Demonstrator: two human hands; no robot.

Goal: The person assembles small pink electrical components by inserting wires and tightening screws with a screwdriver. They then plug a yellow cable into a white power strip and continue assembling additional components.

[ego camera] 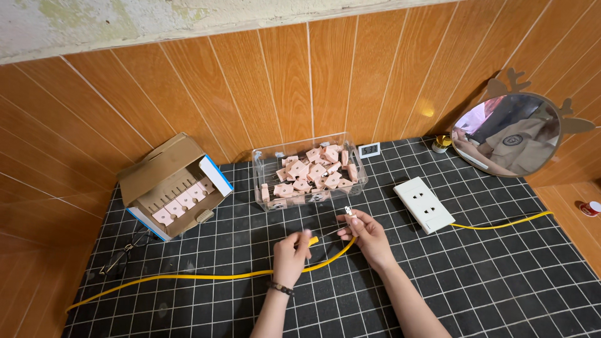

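While the left hand (293, 250) pinches the yellow cable (188, 276) near its stripped end, the right hand (366, 233), just beside it, grips a small white connector (349, 211) above the counter (488, 275), wires spanning between them.

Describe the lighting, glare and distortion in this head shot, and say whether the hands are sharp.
Head view: even, soft light with faint shadows on the grid mat; a small glare spot on the wood wall panels; the round mirror reflects a bright scene; wide-angle bending curves the wall's top edge; left hand and right hand on the yellow cable are reasonably sharp.
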